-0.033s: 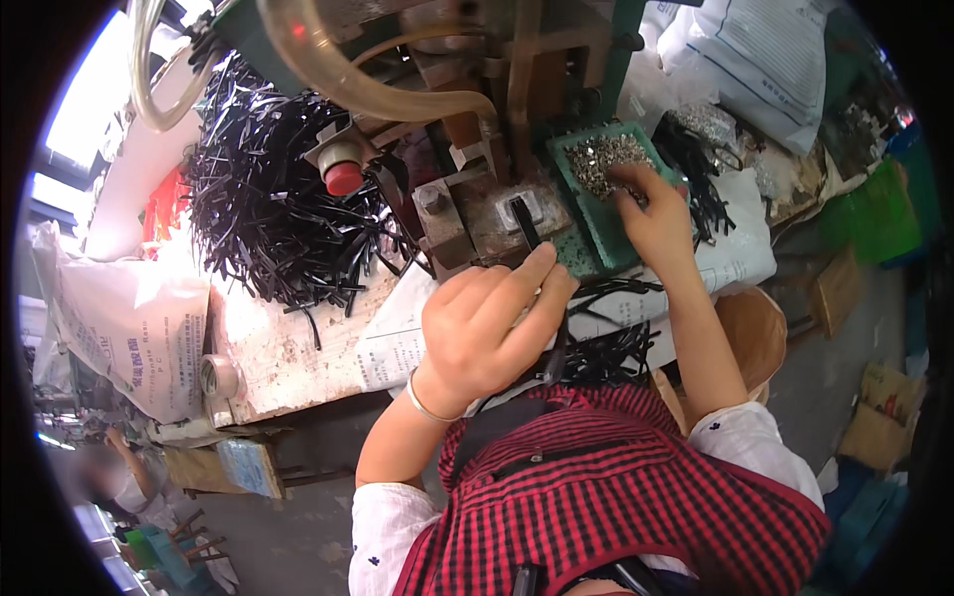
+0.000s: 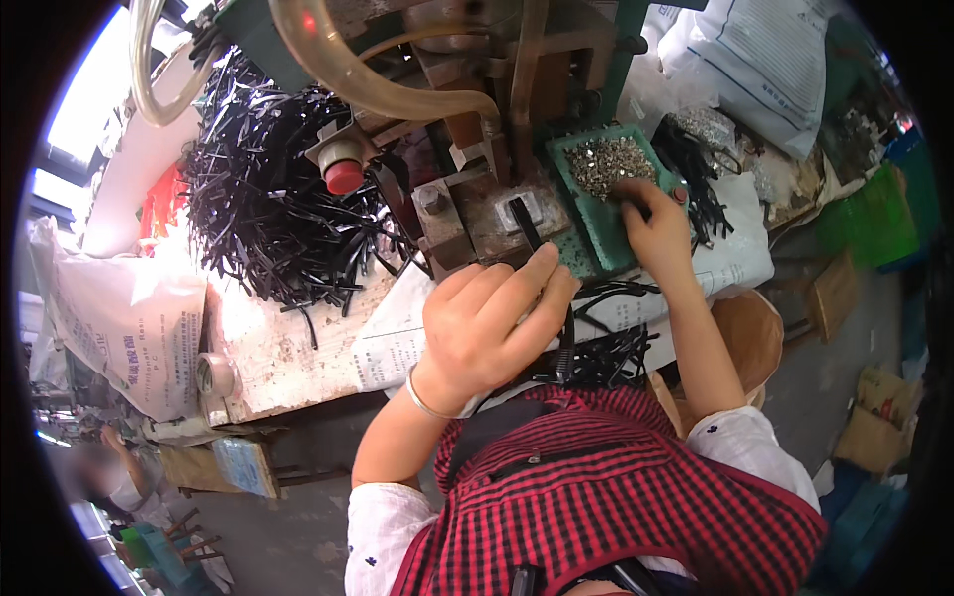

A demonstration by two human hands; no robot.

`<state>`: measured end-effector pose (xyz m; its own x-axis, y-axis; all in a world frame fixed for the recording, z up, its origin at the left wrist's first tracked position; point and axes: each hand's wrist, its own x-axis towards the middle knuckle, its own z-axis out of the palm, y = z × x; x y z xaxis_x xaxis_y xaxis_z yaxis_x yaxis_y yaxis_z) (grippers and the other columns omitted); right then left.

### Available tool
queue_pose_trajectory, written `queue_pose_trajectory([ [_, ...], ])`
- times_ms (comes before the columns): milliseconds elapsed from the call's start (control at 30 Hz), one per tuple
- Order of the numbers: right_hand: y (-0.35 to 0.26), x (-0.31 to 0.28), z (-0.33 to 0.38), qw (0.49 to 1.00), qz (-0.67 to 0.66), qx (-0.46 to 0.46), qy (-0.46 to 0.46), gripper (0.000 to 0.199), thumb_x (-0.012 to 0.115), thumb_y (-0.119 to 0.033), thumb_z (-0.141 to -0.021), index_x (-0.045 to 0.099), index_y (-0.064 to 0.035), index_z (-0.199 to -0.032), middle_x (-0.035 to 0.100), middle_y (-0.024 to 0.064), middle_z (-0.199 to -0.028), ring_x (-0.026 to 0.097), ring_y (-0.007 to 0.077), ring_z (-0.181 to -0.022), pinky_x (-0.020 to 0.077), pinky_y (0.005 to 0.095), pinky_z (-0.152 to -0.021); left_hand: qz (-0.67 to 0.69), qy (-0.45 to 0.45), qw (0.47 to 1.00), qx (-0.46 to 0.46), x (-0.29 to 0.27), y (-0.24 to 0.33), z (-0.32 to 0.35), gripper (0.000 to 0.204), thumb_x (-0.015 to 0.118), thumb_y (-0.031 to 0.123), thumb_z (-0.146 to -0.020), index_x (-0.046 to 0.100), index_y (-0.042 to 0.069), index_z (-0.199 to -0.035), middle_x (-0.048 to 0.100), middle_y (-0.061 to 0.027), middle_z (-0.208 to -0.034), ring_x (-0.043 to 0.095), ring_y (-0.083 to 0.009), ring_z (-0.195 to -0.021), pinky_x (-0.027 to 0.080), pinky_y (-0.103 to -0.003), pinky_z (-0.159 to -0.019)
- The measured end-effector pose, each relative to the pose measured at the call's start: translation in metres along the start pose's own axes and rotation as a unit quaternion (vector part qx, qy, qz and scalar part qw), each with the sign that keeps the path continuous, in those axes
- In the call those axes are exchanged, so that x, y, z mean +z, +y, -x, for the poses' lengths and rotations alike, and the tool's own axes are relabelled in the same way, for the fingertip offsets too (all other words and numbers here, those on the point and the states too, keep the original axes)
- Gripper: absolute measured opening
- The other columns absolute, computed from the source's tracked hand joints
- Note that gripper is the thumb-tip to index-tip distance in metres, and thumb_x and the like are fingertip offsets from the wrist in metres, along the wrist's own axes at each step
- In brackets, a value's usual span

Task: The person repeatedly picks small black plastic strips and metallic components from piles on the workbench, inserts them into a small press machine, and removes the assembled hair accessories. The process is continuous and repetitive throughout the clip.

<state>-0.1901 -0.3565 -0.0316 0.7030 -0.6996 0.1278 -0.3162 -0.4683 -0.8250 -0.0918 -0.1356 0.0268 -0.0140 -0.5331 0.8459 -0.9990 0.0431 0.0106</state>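
Note:
My left hand (image 2: 487, 323) grips a flat black strip (image 2: 525, 221) between thumb and fingers. The strip's far end lies on a small pale plate in the metal bed (image 2: 477, 214) of a press-like machine, and its tail hangs below the hand. My right hand (image 2: 658, 233) is at the green tray (image 2: 606, 243), fingers curled in at the near edge of a heap of small shiny metal pieces (image 2: 601, 164). Whatever its fingertips hold is hidden. A red push button (image 2: 344, 177) sits on the machine, left of the bed.
A large pile of black strips (image 2: 278, 199) covers the bench's left side; more strips (image 2: 606, 358) lie near my apron. Clear hoses (image 2: 397, 99) arch over the machine. A tape roll (image 2: 217, 375), white sacks (image 2: 149, 333) and a brown container (image 2: 745, 333) stand around. Another person is far left.
My right hand has drawn back slightly toward me from the metal pieces, uncovering more of the heap. My left hand and the strip stay nearly in place.

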Motion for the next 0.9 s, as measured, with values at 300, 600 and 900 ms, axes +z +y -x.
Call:
queue_pose_trajectory([
  [300, 0.049, -0.019, -0.015, 0.989, -0.027, -0.094, 0.107, 0.02, 0.064, -0.004, -0.088, 0.073, -0.0043, -0.106, 0.073, 0.0138, -0.104, 0.069, 0.0303, -0.092, 0.053, 0.037, -0.084, -0.008, -0.01, 1.0, -0.002, 0.01, -0.002, 0.005, 0.026, 0.085, 0.004, -0.076, 0.072, 0.007, -0.098, 0.077, -0.0095, -0.102, 0.062, -0.0152, -0.057, 0.046, -0.026, -0.049],
  [600, 0.049, 0.012, 0.004, 0.959, 0.221, -0.158, 0.085, 0.012, 0.076, -0.012, -0.081, 0.071, -0.0055, -0.089, 0.064, 0.0131, -0.097, 0.062, 0.0361, -0.099, 0.049, 0.0461, -0.087, 0.018, -0.02, 0.998, -0.049, 0.007, 0.006, 0.02, 0.026, 0.08, 0.0, -0.075, 0.074, 0.005, -0.101, 0.077, -0.0136, -0.106, 0.067, -0.0165, -0.063, 0.05, -0.028, -0.052],
  [900, 0.072, -0.004, 0.025, 0.993, 0.034, -0.03, 0.108, 0.01, 0.066, -0.006, -0.095, 0.068, -0.0026, -0.104, 0.074, 0.0086, -0.091, 0.07, 0.018, -0.088, 0.052, 0.0303, -0.082, -0.2, 0.049, 0.937, -0.281, -0.07, 0.002, 0.095, 0.019, 0.076, 0.003, -0.079, 0.073, 0.007, -0.097, 0.075, -0.0105, -0.101, 0.068, -0.0254, -0.073, 0.053, -0.036, -0.064],
])
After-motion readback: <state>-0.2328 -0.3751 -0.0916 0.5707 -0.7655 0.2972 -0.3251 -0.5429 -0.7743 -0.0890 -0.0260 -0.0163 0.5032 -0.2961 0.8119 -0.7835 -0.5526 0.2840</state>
